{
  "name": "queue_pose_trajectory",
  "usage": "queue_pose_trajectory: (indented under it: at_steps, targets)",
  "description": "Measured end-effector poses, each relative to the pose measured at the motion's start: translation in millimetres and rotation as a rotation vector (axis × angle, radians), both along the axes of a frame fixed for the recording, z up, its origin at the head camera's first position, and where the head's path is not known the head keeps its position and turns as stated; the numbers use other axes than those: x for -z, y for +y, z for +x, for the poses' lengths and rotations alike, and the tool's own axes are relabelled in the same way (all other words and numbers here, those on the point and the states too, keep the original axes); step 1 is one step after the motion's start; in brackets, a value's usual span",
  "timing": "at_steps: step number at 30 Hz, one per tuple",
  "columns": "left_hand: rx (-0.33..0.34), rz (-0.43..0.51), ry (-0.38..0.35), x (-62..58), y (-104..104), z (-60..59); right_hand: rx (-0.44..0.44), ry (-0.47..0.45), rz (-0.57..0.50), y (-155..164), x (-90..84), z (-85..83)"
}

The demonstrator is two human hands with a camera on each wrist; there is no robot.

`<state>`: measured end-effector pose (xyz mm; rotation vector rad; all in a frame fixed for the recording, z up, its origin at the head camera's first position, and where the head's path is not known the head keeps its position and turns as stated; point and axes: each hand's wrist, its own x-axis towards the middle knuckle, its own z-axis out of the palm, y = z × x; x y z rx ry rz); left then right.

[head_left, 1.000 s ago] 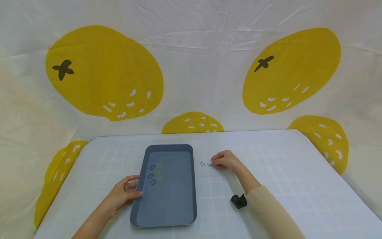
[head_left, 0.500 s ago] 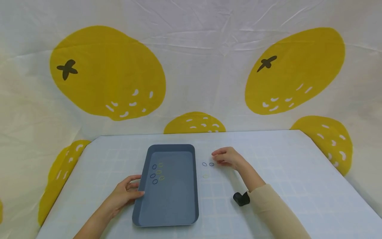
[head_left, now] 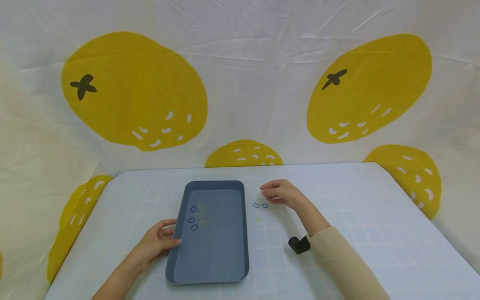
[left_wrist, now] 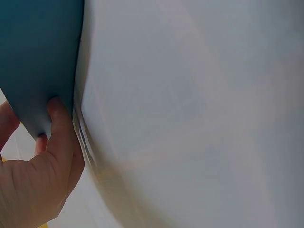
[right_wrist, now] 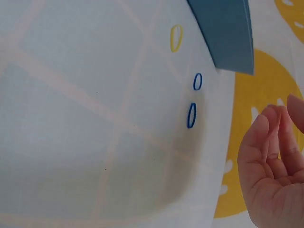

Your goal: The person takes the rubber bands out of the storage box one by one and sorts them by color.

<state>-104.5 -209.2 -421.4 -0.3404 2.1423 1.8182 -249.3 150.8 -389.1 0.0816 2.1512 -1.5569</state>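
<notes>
My left hand (head_left: 155, 246) grips the left rim of a blue-grey rectangular tray (head_left: 217, 254), thumb over the edge; the left wrist view shows the thumb (left_wrist: 61, 121) on the tray's surface. Several thin blue and yellow rings, like rubber bands, lie in its upper left part, among them a blue ring (head_left: 191, 223). Right of the tray, two blue rings (right_wrist: 189, 116) and one yellow ring (right_wrist: 172, 39) lie on the tablecloth. Above and beside the blue pair hovers my right hand (head_left: 283, 193), fingers loosely bent, thumb apart in the right wrist view, nothing visible between them.
A pale checked cloth (head_left: 360, 237) covers the table. Behind it hangs a white curtain (head_left: 258, 91) printed with big yellow fruits. A black object (head_left: 298, 245) sits at the right cuff, beside the beige sleeve (head_left: 341, 262).
My right hand has come up off the right-hand blue ring and drifted slightly away and left. Both blue rings stay on the cloth. My left hand keeps its grip on the tray.
</notes>
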Motion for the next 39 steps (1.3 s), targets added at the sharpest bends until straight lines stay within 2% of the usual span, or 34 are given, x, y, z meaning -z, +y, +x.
queue_pose_trajectory:
  at_steps: [19,39]
  targets:
    - [0.007,-0.011,0.001,1.2,-1.4,-0.7,-0.085,0.045,-0.048,-22.2,-19.1,-1.2]
    - [-0.001,0.009,-0.005,3.6,-1.3,-1.6,-0.136,0.065,-0.105,-68.0,-20.3,3.1]
